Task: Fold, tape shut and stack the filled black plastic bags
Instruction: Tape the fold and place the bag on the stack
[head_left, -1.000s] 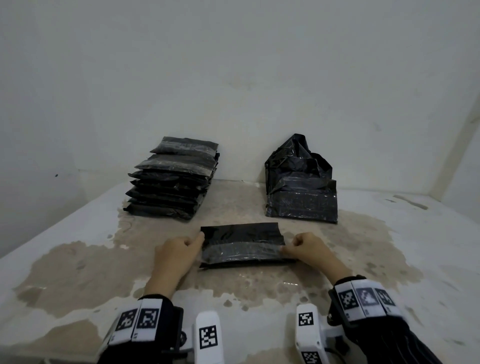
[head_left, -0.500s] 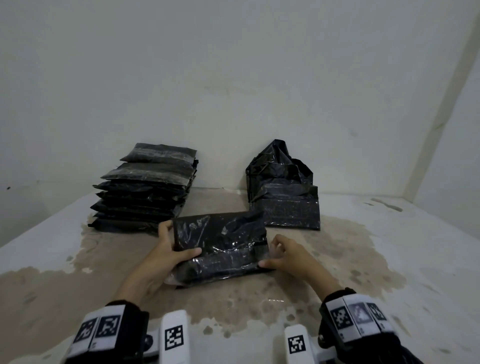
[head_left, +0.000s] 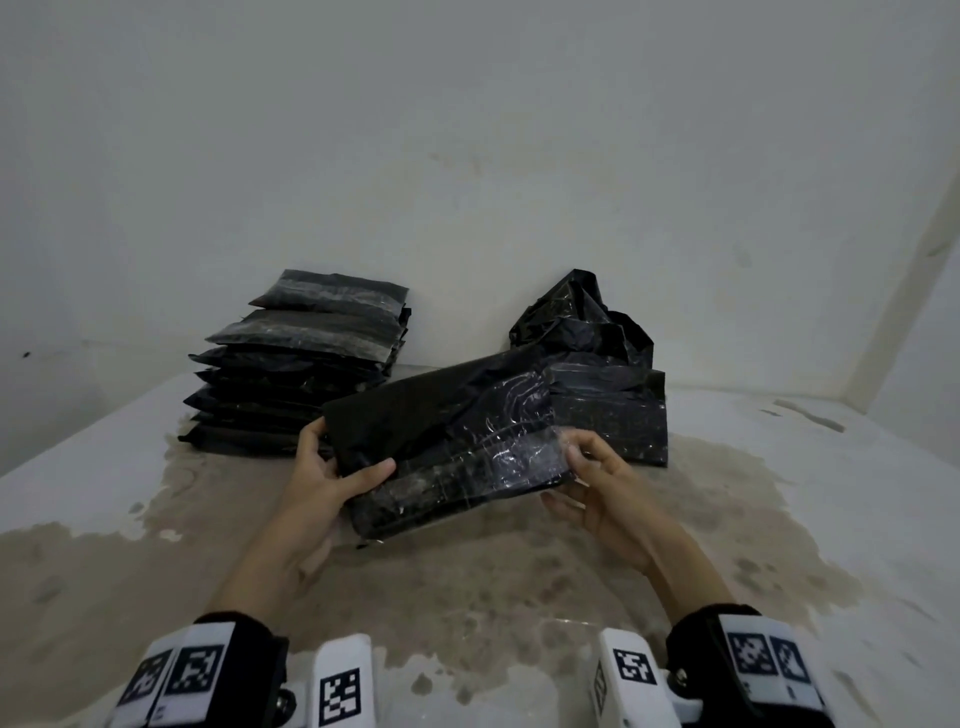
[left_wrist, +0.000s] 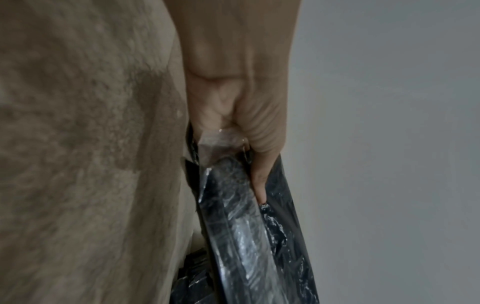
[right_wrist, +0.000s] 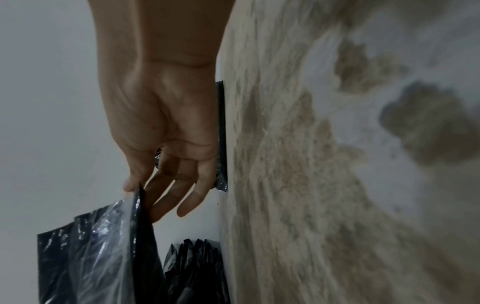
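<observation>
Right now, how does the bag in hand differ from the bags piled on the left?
The held bag is lifted, tilted, gripped by left hand and right hand; the stacked bags lie flat on the table. One versus several. Both are black with clear tape bands.

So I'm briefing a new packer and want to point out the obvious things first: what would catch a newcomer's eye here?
First, the taped black bag held up off the table at centre, the left hand gripping its left end and the right hand pinching its right. Behind it to the left stands the stack of sealed bags; to the right, a crumpled pile of unsealed bags leans against the wall.
</observation>
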